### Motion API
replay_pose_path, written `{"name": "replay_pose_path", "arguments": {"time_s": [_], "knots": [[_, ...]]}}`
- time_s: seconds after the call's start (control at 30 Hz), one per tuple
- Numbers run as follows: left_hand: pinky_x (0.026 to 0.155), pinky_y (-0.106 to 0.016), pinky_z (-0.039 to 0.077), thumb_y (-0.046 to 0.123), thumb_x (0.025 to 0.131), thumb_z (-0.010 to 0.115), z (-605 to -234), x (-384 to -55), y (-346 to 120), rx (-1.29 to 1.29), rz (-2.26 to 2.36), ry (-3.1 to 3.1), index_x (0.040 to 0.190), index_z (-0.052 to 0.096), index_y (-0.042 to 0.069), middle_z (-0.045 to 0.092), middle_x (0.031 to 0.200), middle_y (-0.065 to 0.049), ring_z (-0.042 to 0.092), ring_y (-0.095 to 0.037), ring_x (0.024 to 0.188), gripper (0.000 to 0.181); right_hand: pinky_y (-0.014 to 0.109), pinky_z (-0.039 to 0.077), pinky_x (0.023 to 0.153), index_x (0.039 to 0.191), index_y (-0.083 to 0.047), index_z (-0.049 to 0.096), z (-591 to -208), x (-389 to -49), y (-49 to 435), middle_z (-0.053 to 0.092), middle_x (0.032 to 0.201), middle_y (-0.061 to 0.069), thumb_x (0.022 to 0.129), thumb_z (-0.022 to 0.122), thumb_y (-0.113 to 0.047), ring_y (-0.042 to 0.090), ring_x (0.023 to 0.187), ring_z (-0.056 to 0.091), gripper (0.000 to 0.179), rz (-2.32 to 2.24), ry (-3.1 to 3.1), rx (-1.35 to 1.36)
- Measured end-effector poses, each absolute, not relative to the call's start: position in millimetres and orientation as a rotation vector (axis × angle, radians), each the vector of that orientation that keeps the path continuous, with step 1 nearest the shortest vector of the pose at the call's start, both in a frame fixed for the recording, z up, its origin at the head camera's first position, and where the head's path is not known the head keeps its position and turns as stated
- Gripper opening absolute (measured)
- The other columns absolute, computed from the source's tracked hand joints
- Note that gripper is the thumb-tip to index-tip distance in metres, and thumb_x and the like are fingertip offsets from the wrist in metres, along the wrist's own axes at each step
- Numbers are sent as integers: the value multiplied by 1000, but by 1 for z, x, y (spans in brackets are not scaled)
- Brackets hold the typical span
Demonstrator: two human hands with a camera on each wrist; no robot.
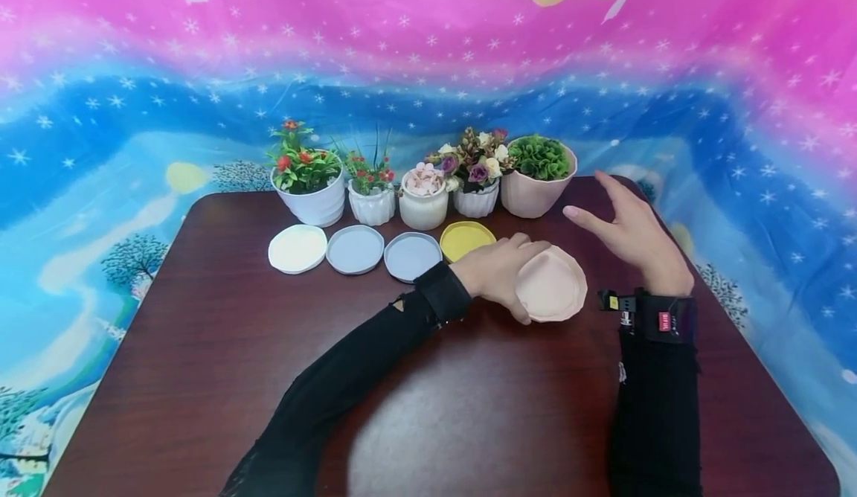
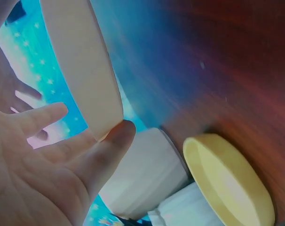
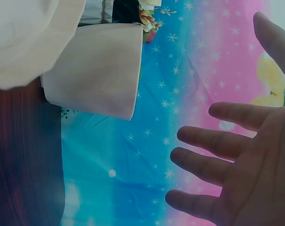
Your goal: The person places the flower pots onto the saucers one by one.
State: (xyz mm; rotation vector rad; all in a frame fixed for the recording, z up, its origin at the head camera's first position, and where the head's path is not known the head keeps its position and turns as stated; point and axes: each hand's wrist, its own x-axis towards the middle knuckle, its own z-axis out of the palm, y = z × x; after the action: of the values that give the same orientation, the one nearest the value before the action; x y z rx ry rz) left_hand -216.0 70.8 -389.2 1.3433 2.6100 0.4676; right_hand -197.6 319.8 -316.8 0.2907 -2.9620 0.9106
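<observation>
My left hand (image 1: pixel 498 268) pinches the edge of a pale pink plant saucer (image 1: pixel 554 286). In the left wrist view the saucer (image 2: pixel 83 61) shows edge-on above the table, between thumb and fingers. Off to the right, my right hand (image 1: pixel 636 236) is held up with its fingers spread, holding nothing; its fingers (image 3: pixel 203 160) look straight in the right wrist view. Behind the saucer stands a pale pink pot (image 1: pixel 535 193) with a green leafy plant (image 1: pixel 538 156). Beside the left hand lies a yellow saucer (image 1: pixel 467 240), partly covered by that hand in the head view.
Left of the yellow saucer lie two grey saucers (image 1: pixel 413 256) and a white one (image 1: pixel 297 248). Behind them, potted plants line the back: a large white pot (image 1: pixel 313 201), a small white pot (image 1: pixel 372 205), a cream pot (image 1: pixel 424 209) and a ribbed white pot (image 1: pixel 477 199). A patterned cloth (image 1: pixel 428 50) hangs behind.
</observation>
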Motion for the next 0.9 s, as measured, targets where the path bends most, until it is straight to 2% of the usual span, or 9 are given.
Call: {"name": "replay_pose_path", "arguments": {"time_s": [0.4,0.57,0.9], "knots": [[105,-27,48,66,66,94,-404,-175,60,1424,352,2560,166,33,14,51,147,-8,53,-21,125,128,74,24,118,173,-11,17,-318,-200,316,24,174,23,104,61,-56,53,155,27,93,883,-2962,306],[99,-24,50,65,64,95,-408,-168,59,1421,383,2534,165,36,15,52,143,-6,55,-19,121,127,73,24,119,173,-12,17,-317,-201,315,24,174,23,104,62,-56,52,155,27,93,889,-2959,318],[91,-25,54,69,63,95,-408,-154,69,1392,357,2549,160,40,16,53,133,-3,58,-16,111,123,74,23,119,173,-12,17,-319,-200,313,23,175,23,104,62,-56,52,156,26,93,885,-2962,322]]}}
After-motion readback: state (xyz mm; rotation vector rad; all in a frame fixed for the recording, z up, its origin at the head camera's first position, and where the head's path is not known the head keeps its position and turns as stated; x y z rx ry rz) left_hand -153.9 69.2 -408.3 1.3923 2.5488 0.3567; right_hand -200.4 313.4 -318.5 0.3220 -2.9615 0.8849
